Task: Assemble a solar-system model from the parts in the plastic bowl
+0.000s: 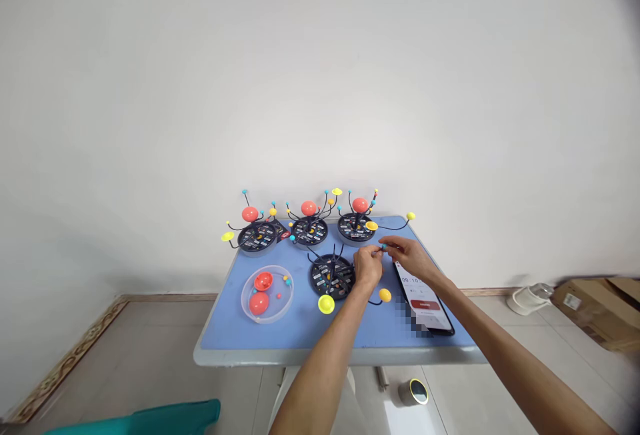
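A solar system model (324, 281) on a round black base stands at the middle of the table, with several curved black arms, a yellow ringed planet (327, 304) and an orange ball (385, 295). My left hand (368, 265) is at its right side, fingers closed on a thin black arm. Close by, my right hand (411, 256) pinches a small blue ball (383, 247) at the arm's tip. A clear round tray (245, 311) at the left holds two red half-spheres (259, 303) and several small coloured balls.
Three models with red suns (250, 214) (309, 208) (360, 205) stand along the back of the blue table (225, 335). A phone (425, 301) showing a timer lies at the right. On the floor are a cardboard box (597, 311) and a can-shaped object (413, 392).
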{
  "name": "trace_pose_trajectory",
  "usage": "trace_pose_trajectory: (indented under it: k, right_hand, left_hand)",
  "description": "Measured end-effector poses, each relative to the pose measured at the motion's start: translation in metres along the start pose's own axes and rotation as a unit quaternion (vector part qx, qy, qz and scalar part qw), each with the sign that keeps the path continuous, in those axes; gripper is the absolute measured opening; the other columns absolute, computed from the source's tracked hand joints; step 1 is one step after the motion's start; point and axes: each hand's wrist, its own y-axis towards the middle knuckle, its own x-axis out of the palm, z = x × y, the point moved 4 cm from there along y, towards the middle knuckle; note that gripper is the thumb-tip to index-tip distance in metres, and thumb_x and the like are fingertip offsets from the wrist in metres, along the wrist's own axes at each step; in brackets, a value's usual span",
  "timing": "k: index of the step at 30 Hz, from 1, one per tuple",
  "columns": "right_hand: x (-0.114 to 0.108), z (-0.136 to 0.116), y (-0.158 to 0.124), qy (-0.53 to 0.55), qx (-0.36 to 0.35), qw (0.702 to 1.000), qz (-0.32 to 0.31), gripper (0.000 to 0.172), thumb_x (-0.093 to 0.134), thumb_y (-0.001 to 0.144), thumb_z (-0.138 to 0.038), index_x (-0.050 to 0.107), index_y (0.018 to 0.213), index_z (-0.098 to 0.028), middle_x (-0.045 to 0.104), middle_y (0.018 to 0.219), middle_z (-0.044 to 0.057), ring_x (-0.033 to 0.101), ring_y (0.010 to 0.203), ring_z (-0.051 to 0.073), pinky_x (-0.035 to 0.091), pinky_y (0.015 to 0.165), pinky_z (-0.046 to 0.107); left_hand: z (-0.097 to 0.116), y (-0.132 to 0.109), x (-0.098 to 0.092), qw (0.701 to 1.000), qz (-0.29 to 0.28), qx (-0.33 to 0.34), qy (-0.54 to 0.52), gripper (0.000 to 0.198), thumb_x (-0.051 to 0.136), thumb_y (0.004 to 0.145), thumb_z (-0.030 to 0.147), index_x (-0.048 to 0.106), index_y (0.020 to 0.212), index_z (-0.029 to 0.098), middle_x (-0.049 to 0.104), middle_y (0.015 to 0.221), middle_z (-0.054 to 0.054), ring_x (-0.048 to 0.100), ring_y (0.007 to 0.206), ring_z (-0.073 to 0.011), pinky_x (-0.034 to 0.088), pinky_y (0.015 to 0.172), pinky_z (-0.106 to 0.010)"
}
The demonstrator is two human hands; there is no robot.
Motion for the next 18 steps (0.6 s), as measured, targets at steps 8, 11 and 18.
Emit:
trace_pose_trajectory:
  k: [8, 11, 18]
  right_hand:
    - [-0.003, -0.008, 0.003, -0.052, -0.033, 0.998, -0.012, 0.025, 0.054, 0.073, -0.032, 0.071, 0.085, -0.018, 0.068, 0.074, 0.005, 0.055, 0.056, 0.017, 0.047, 0.059, 0.033]
    - [-0.003, -0.011, 0.006, -0.068, -0.05, 0.996, -0.02, 0.025, 0.052, 0.074, -0.031, 0.071, 0.083, -0.018, 0.069, 0.08, 0.006, 0.057, 0.061, 0.019, 0.047, 0.06, 0.033]
    - [-0.001, -0.017, 0.01, -0.111, -0.112, 0.986, -0.053, 0.023, 0.049, 0.079, -0.024, 0.072, 0.082, -0.019, 0.068, 0.083, 0.009, 0.062, 0.074, 0.023, 0.047, 0.071, 0.035]
  left_hand:
    - [0.004, -0.003, -0.003, 1.0, 0.0, -0.005, -0.02, 0.02, 0.056, 0.086, 0.018, 0.075, 0.094, 0.017, 0.065, 0.062, 0.001, 0.057, 0.045, -0.0111, 0.051, 0.052, -0.025]
    - [0.004, -0.005, -0.003, 1.0, -0.002, -0.009, -0.029, 0.019, 0.057, 0.086, 0.019, 0.076, 0.091, 0.016, 0.063, 0.059, 0.001, 0.056, 0.044, -0.0109, 0.05, 0.049, -0.024]
    - [0.004, -0.006, -0.004, 0.999, -0.002, -0.022, -0.045, 0.017, 0.059, 0.085, 0.019, 0.075, 0.09, 0.015, 0.058, 0.058, 0.003, 0.054, 0.041, -0.0096, 0.048, 0.044, -0.022]
